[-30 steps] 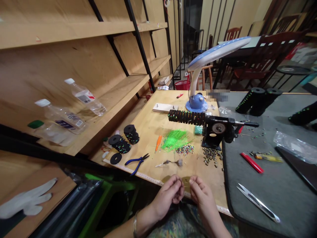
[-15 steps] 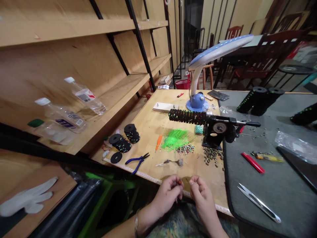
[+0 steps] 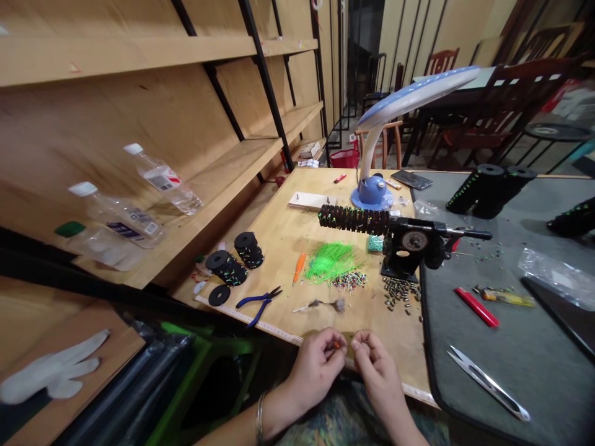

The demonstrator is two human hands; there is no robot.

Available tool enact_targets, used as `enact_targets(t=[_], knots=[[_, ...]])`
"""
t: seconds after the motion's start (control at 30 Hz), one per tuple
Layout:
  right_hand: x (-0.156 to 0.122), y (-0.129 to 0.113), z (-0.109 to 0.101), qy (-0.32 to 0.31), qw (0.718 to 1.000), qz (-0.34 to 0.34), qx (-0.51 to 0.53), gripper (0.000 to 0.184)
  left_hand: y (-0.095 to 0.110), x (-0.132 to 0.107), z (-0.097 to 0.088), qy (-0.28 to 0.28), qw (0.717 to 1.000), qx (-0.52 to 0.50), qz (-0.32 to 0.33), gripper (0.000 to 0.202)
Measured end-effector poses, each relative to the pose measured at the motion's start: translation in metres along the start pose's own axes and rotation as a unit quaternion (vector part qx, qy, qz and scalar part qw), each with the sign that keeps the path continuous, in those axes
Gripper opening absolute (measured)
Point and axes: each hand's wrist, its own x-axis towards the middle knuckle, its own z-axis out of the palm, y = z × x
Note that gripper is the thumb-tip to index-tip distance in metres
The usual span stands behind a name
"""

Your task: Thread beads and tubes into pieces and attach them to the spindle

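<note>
My left hand (image 3: 317, 364) and my right hand (image 3: 374, 364) meet at the near edge of the wooden table (image 3: 288, 235), fingertips pinched together. The left fingers pinch a tiny orange bead (image 3: 336, 344); a thin line hangs down from that hand. The right fingertips are pinched close beside it; what they hold is too small to see. Just beyond the hands lie a small feathered lure (image 3: 320, 305), a pile of coloured beads (image 3: 348, 281), green strands (image 3: 331, 259) and small metal pieces (image 3: 398, 292).
A black winder (image 3: 409, 246) with a long black spool (image 3: 353, 219) stands mid-table, behind it a blue desk lamp (image 3: 372, 193). Blue pliers (image 3: 258, 303), black foam discs (image 3: 232, 263), an orange tool (image 3: 297, 266) lie left. Snips (image 3: 488, 383) and red lighter (image 3: 476, 307) rest on the grey mat. Bottles (image 3: 162, 181) sit on the shelf.
Both hands stayed at the table's near edge, with small finger movements. The orange bead now shows between the left fingertips. The view shifted slightly.
</note>
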Motion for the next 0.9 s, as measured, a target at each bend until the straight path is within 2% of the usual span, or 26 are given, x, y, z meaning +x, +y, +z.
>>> enact_targets(t=[0.17,0.37,0.47,0.6,0.73,0.9], knots=[[0.001,-0.001,-0.002,-0.013,1.000,-0.022,-0.008,0.038,0.005,0.001,-0.003,0.010,0.999,-0.030,-0.019,0.014],[0.003,0.008,-0.009,-0.074,0.986,-0.045,-0.143,0.023,0.014,0.009,-0.018,0.044,0.997,0.049,0.031,0.013],[0.002,0.010,-0.008,-0.067,0.979,-0.066,-0.180,0.019,0.018,0.014,-0.022,0.042,0.997,0.043,0.039,0.017],[0.001,0.007,-0.009,-0.048,0.974,-0.083,-0.206,0.015,0.021,0.021,-0.024,0.073,0.997,0.003,0.025,0.024],[0.003,0.006,-0.014,-0.027,0.983,-0.074,-0.168,0.019,0.018,0.028,-0.031,0.100,0.994,-0.044,0.001,0.030],[0.006,0.008,-0.015,-0.037,0.999,0.011,-0.007,0.037,0.009,0.030,-0.040,0.083,0.988,-0.124,-0.045,0.037]])
